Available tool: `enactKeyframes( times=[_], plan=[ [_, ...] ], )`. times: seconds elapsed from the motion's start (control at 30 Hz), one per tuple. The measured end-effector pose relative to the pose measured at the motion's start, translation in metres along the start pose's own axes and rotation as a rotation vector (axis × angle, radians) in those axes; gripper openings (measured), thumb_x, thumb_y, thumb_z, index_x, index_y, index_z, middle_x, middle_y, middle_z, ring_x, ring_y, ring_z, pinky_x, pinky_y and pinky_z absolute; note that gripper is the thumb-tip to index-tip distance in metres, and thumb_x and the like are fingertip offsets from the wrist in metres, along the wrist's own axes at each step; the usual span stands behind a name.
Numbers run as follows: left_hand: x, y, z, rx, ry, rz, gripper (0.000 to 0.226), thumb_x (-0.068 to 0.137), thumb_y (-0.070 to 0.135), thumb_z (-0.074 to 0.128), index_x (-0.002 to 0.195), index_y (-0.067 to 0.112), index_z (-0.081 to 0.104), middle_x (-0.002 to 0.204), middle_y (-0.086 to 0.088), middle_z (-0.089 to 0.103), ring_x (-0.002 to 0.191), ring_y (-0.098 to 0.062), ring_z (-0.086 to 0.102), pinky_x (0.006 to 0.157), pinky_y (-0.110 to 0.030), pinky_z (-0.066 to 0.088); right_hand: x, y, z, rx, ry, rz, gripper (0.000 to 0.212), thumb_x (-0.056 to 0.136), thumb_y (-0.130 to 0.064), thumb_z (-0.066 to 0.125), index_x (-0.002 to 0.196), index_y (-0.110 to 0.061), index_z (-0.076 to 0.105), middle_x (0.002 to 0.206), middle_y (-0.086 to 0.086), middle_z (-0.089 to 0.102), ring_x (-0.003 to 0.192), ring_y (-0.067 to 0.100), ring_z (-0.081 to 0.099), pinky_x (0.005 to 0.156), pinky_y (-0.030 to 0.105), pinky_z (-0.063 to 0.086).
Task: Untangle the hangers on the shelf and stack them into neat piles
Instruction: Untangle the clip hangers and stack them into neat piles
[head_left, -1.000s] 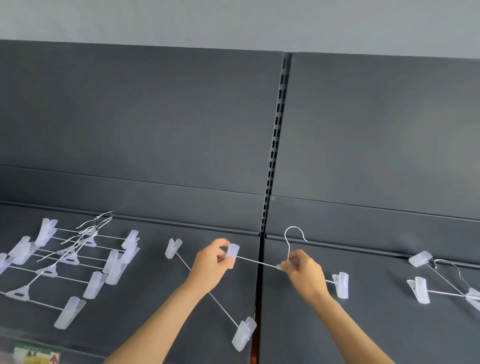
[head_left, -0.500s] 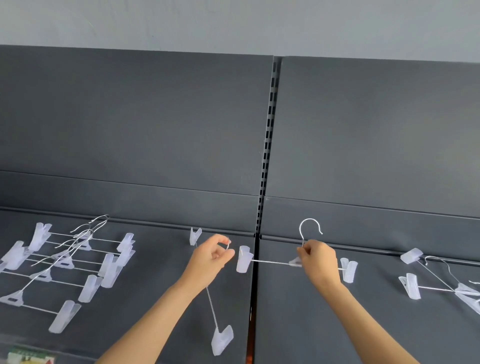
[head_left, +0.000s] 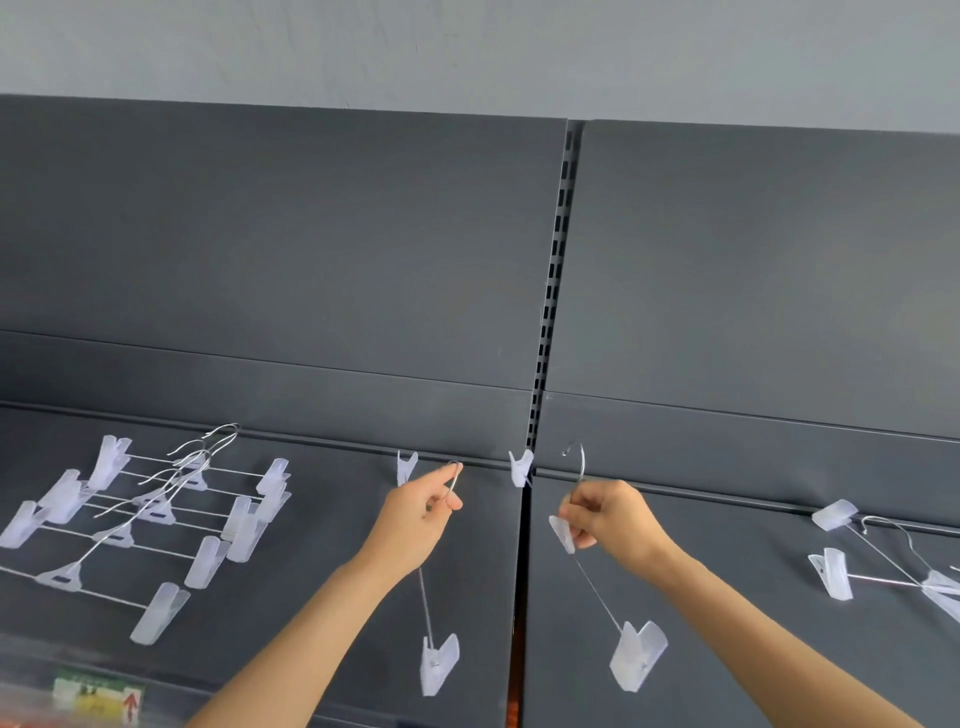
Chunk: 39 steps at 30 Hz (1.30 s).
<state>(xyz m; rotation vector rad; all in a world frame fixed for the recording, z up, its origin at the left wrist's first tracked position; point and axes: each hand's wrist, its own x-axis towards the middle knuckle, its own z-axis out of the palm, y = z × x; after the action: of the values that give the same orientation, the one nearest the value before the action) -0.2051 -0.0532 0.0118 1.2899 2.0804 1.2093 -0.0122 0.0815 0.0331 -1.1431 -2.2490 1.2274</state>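
Left hanger (head_left: 439, 662), right hanger (head_left: 639, 656), apart.

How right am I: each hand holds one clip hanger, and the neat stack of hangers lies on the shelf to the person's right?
One slip: the head view shows the neat stack on the shelf to the person's left, not right. The left hand and right hand do each hold one hanger.

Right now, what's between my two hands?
In the head view, a white hanger clip and the dark seam between shelf sections lie between your left hand and right hand.
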Motion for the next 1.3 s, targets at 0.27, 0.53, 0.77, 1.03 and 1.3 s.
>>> enactKeyframes(
  times=[0.27, 0.53, 0.77, 1.03, 1.3],
  plan=[
    [0.004, -0.001, 0.009, 0.163, 0.034, 0.108, 0.037, 0.091, 0.002, 0.045, 0.118, 0.024, 0.057, 0.061, 0.002, 0.05, 0.055, -0.016, 0.041, 0.063, -0.026, 0.043, 0.037, -0.023, 0.012, -0.125, -0.136, 0.109, 0.017, 0.084, 0.002, 0.048, 0.07, -0.001, 0.057, 0.072, 0.015, 0.057, 0.052, 0.018, 0.049, 0.051, 0.02, 0.045],
    [0.02, -0.005, 0.02, 0.152, 0.027, -0.044, 0.04, 0.09, 0.005, 0.051, 0.129, 0.018, 0.053, 0.087, -0.011, 0.07, 0.08, -0.025, 0.065, 0.08, -0.035, 0.055, 0.068, -0.014, 0.053, -0.167, -0.045, 0.161, 0.02, 0.085, -0.003, 0.047, 0.066, -0.002, 0.05, 0.075, 0.012, 0.048, 0.071, 0.022, 0.038, 0.064, 0.024, 0.033],
    [0.035, -0.031, 0.015, 0.306, 0.019, -0.186, 0.021, 0.087, 0.003, 0.046, 0.073, 0.012, 0.059, 0.109, -0.018, 0.057, 0.063, -0.028, 0.055, 0.071, -0.038, 0.054, 0.088, -0.006, 0.079, -0.102, -0.03, 0.173, 0.029, 0.085, -0.008, 0.053, 0.057, -0.007, 0.046, 0.062, 0.008, 0.045, 0.068, 0.022, 0.04, 0.062, 0.022, 0.034],
    [0.042, -0.045, 0.016, 0.372, -0.045, -0.142, 0.016, 0.088, 0.015, 0.054, 0.074, 0.008, 0.058, 0.077, -0.008, 0.049, 0.068, -0.02, 0.046, 0.07, -0.036, 0.049, 0.088, 0.001, 0.077, -0.279, -0.116, 0.115, 0.04, 0.085, -0.018, 0.056, 0.051, -0.012, 0.036, 0.054, 0.004, 0.037, 0.054, 0.019, 0.032, 0.052, 0.028, 0.029],
    [0.011, -0.069, -0.01, 0.378, -0.243, -0.067, 0.015, 0.078, 0.028, 0.063, 0.08, 0.013, 0.062, 0.073, 0.012, 0.05, 0.065, -0.003, 0.046, 0.061, -0.016, 0.038, 0.079, 0.009, 0.079, -0.383, -0.13, 0.028, 0.015, 0.084, -0.011, 0.053, 0.083, -0.01, 0.068, 0.075, 0.004, 0.059, 0.068, 0.022, 0.051, 0.061, 0.024, 0.04]
  ],
)
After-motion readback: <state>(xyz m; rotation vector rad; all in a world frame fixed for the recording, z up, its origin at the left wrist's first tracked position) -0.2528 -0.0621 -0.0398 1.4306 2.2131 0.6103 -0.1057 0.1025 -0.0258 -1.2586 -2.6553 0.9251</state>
